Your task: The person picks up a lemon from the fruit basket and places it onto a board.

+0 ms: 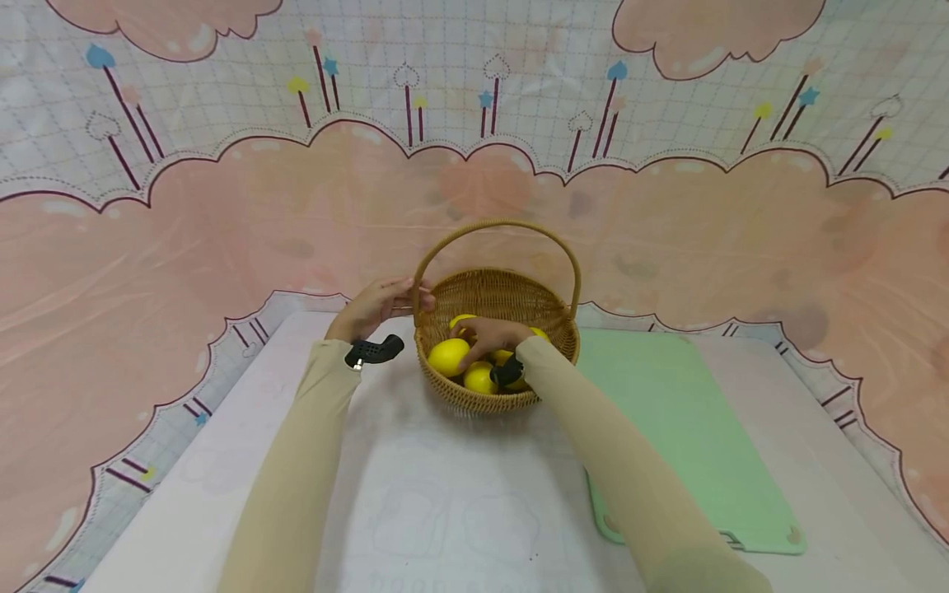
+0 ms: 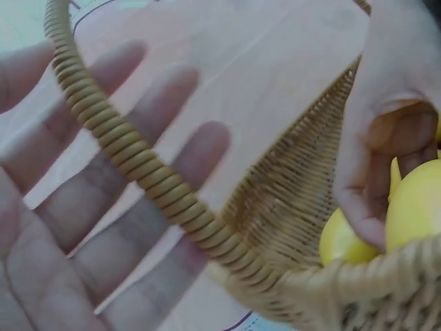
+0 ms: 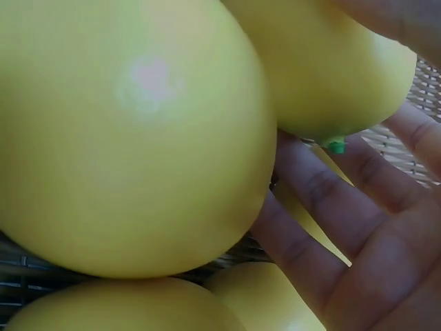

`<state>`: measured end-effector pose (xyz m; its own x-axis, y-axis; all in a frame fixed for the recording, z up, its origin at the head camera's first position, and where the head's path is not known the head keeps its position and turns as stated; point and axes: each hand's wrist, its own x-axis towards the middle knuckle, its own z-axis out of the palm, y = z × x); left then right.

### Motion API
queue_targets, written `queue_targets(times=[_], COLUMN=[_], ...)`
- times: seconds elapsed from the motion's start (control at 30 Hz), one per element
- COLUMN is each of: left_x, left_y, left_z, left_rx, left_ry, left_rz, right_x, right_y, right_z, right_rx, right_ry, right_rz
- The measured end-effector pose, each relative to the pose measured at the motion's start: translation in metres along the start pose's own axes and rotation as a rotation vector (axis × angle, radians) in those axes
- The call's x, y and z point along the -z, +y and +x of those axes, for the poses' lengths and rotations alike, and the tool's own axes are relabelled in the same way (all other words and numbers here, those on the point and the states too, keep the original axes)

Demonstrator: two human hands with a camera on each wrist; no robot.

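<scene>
A wicker basket (image 1: 544, 309) with an arched handle (image 1: 495, 225) stands on the table and holds several yellow lemons (image 1: 448, 357). My left hand (image 1: 380, 303) lies flat against the left foot of the handle (image 2: 138, 162), fingers (image 2: 176, 103) straight behind it. My right hand (image 1: 488, 335) is down inside the basket among the lemons. In the right wrist view a lemon with a green stem end (image 3: 331, 69) sits between the thumb above and the fingers (image 3: 344, 227) below, beside a bigger lemon (image 3: 131, 131). The left wrist view shows that hand (image 2: 393, 103) cupped over a lemon (image 2: 413, 214).
A light green cutting board (image 1: 667, 412) lies flat to the right of the basket, reaching the table's near right part. The white table top (image 1: 445, 494) runs toward me in front of the basket. A pink patterned cloth (image 1: 185, 247) hangs behind.
</scene>
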<state>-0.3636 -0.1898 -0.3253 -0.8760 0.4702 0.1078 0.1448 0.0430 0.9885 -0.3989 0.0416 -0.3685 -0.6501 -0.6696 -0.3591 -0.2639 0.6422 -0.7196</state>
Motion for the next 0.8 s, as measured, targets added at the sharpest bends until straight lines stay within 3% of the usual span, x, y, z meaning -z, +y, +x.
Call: queue_targets(times=[0.37, 0.67, 0.8], left_x=[-0.017, -0.023, -0.019], left_y=[0.0, 0.014, 0.008], left_z=[0.002, -0.006, -0.004], left_rx=[-0.034, -0.022, -0.03], left_ry=[0.176, 0.171, 0.166], left_rz=[-0.008, -0.047, -0.053], right_x=[0.002, 0.005, 0.005], right_y=[0.0, -0.002, -0.003], right_z=[0.0, 0.002, 0.002], right_rx=[0.006, 0.048, 0.063], right_ry=[0.021, 0.009, -0.009], right_rz=[-0.048, -0.027, -0.012])
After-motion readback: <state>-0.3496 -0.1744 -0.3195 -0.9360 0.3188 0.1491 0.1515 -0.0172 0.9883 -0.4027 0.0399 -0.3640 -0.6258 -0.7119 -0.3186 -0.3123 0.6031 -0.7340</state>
